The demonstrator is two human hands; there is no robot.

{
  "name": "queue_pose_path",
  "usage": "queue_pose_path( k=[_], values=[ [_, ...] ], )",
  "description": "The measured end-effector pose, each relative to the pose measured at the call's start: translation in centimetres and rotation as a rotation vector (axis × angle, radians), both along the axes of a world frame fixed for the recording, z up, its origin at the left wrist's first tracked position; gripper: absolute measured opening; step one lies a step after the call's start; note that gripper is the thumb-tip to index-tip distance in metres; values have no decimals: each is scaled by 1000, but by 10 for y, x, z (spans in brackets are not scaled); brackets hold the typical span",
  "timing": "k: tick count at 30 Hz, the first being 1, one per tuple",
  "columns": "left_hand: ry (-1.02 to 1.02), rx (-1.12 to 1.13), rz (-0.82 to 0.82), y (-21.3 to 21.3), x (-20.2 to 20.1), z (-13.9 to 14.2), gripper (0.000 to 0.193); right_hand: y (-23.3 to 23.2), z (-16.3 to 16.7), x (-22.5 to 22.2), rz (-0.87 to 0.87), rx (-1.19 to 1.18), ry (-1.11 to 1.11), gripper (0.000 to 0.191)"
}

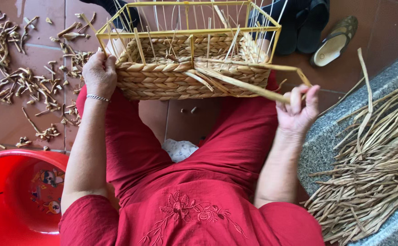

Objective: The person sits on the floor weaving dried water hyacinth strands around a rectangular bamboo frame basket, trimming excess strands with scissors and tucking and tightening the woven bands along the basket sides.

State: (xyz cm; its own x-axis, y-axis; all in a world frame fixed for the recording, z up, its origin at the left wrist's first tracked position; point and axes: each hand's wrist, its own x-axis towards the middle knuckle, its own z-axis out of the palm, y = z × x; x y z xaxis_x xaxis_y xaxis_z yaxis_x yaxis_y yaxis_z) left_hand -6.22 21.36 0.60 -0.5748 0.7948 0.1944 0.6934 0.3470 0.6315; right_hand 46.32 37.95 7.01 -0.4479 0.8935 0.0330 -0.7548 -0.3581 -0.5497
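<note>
Resting across the red-clad knees, a half-woven rectangular straw basket on a yellow frame (pixel 185 64), seemingly light but stiff; left hand (pixel 99 73) gripping its near-left corner, right hand (pixel 297 111) pinching a pliable flat straw strand (pixel 242 84) right of it.

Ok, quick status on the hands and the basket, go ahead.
Left hand grips basket corner. Right hand pinches a straw strand pulled sideways from the weave. Nothing between the hands.
</note>
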Motion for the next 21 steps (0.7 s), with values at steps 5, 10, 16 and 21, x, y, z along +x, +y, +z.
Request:
queue_pose_path(
  k=[5, 10, 16, 21],
  values=[
    [28, 71, -3, 5, 6, 1, 14, 12, 22, 43, -167, -26, -407, 22],
    [69, -24, 66, 12, 22, 31, 16, 21, 8, 63, -498, -305, -161, 22],
    [362, 256, -139, 29, 82, 77, 27, -29, 0, -10, -70, 52, -1401, 12],
    [48, 132, -432, 79, 147, 63, 6, -48, 24, -102, -281, 1191, -1534, 22]
  ],
)
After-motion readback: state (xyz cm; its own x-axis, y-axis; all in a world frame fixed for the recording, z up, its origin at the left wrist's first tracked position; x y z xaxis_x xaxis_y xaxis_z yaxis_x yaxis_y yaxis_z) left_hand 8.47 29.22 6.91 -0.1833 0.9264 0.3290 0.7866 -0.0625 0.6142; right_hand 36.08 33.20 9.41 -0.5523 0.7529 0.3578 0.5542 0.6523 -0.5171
